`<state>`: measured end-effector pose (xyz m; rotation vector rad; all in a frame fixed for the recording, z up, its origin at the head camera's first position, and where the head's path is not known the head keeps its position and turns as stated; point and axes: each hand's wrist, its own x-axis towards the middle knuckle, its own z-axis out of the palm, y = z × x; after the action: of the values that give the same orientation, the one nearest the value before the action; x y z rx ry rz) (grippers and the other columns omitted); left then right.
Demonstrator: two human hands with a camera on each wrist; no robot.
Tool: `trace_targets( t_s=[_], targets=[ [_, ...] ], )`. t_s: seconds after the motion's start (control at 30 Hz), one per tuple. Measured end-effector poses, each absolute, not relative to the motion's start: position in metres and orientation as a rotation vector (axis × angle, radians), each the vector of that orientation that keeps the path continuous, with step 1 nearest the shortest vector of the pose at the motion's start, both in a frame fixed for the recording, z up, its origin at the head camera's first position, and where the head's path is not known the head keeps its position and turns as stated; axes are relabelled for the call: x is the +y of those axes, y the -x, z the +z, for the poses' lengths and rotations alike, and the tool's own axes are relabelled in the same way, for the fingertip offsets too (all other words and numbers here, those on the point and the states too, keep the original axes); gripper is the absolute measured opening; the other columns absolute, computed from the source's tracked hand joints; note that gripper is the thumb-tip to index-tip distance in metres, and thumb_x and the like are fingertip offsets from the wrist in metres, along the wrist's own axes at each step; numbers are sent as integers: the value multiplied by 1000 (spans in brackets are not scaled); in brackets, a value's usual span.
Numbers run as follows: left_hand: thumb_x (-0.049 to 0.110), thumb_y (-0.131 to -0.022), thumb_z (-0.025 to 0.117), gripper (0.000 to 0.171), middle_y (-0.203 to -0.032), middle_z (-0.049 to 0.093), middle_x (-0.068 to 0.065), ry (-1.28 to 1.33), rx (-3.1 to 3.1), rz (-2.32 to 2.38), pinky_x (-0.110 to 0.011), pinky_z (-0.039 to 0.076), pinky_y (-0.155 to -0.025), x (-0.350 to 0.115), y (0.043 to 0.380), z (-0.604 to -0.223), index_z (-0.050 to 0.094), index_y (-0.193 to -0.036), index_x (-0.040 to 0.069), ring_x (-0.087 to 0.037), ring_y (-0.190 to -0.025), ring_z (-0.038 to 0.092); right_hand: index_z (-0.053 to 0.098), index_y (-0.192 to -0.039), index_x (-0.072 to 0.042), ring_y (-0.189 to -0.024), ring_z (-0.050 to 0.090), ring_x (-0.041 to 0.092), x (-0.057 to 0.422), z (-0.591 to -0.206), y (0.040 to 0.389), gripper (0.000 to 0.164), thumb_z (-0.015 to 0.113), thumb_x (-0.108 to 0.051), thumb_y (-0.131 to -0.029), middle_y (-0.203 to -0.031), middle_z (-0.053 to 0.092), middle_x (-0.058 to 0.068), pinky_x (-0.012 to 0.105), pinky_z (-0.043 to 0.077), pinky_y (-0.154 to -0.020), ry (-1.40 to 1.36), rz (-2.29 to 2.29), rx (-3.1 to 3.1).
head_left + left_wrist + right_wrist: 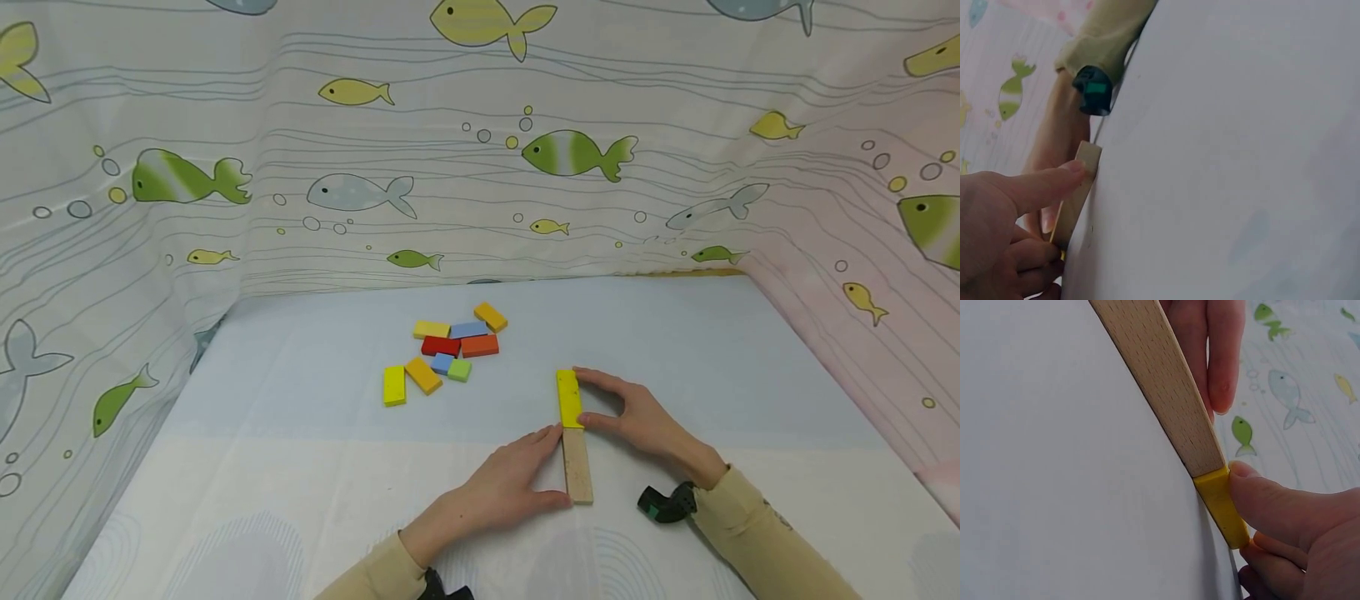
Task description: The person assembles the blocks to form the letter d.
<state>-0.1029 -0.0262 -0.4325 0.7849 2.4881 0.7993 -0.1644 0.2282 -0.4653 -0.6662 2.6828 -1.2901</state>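
Head view, left of centre: a loose group of small painted blocks in red, orange, yellow, blue and green (441, 346), lying well apart from both hands. Moving right, here's the left hand (498, 479), low centre, thumb and fingers spread wide along the left side of a plain, pale-brown rectangular wooden block (577, 467). Thumb by its lower end, fingertips by its upper end, no closed pinch to see! And just above, end to end with it, a bright yellow rectangular block (569, 400): the two long axes run up the frame practically in one line, leaning slightly left at the top. That joint is what matters, and both hands are right beside it. Last, the right hand (645, 421), nearer the yellow block, thumb by the joint, fingertip at the top, also spread wide, touching from the right.
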Motion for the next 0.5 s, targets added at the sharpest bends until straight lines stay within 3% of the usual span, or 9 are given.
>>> trace_targets(
  t_s=[0.5],
  targets=[
    [48,-92,67,85,-161,34,-3,-800,2496,785,-44,36,-117,-27,101,-431,28,-158,12,-21,-146,37,50,-147,-17,-145,37,31,224,-460,161,69,76,-38,-87,-156,45,-1,59,31,-115,658,-1253,2732]
  ],
)
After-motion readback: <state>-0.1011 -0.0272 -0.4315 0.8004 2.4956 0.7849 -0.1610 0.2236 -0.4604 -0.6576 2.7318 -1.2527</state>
